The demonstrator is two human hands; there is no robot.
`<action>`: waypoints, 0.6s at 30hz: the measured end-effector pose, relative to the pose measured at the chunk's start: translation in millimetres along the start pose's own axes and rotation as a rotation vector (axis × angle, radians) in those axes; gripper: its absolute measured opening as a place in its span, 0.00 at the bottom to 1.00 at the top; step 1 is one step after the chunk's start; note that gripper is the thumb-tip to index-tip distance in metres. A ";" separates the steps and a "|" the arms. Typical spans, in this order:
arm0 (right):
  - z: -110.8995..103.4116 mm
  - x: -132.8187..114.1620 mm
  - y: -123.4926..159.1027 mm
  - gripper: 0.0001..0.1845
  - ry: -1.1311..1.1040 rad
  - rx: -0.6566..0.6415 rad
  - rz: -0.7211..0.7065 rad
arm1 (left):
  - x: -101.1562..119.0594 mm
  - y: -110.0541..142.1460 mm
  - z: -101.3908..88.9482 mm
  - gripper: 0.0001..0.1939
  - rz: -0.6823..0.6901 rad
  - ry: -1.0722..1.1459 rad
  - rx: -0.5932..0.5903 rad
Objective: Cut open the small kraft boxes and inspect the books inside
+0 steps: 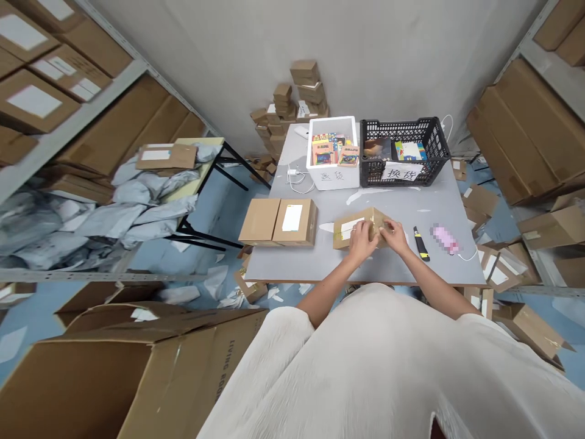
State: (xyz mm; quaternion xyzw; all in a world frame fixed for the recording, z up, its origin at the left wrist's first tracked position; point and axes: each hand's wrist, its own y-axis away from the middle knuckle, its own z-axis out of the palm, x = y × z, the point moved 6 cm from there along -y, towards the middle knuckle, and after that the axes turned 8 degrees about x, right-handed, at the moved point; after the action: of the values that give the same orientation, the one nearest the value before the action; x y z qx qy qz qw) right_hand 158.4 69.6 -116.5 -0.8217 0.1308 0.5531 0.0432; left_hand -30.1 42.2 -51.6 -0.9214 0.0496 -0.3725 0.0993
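Note:
A small cardboard box (pixel 343 228) with a white label lies near the front edge of the grey table. Shiny clear tape (pixel 375 217) covers its right end. My left hand (pixel 363 241) grips the box from the front, its fingers bent over the top near the tape. At the right end, my right hand (pixel 395 236) has its fingers closed on the taped edge, close to the left fingertips. Whether a loose bit of tape is pinched there is too small to tell. A black and yellow utility knife (pixel 421 244) rests to the right of my right hand.
Two closed boxes (pixel 276 222) stand left on the table (pixel 292 263). Behind are a white foam bin (pixel 333 177) of colourful packets and a black plastic crate (pixel 404 173). A blurred pink object (pixel 444 238) with a cable lies right. A large open carton (pixel 183 372) stands front left.

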 end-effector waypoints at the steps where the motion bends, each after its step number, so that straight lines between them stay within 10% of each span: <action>1: 1.2 2.2 2.1 0.37 0.055 0.044 0.040 | -7.0 0.2 -9.5 0.23 -0.024 -0.010 0.025; 9: 28.3 6.7 7.9 0.49 0.020 -0.050 0.223 | -38.6 1.4 -39.2 0.25 -0.083 0.079 0.100; 18: -36.6 3.6 -10.6 0.39 0.083 0.148 0.085 | -36.7 -17.4 10.7 0.27 -0.161 0.244 0.009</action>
State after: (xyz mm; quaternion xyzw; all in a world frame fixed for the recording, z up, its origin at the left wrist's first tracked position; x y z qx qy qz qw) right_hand 195.3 71.3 -106.4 -0.8320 0.2078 0.5088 0.0748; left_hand -48.7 66.8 -80.1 -0.8699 -0.0143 -0.4885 0.0667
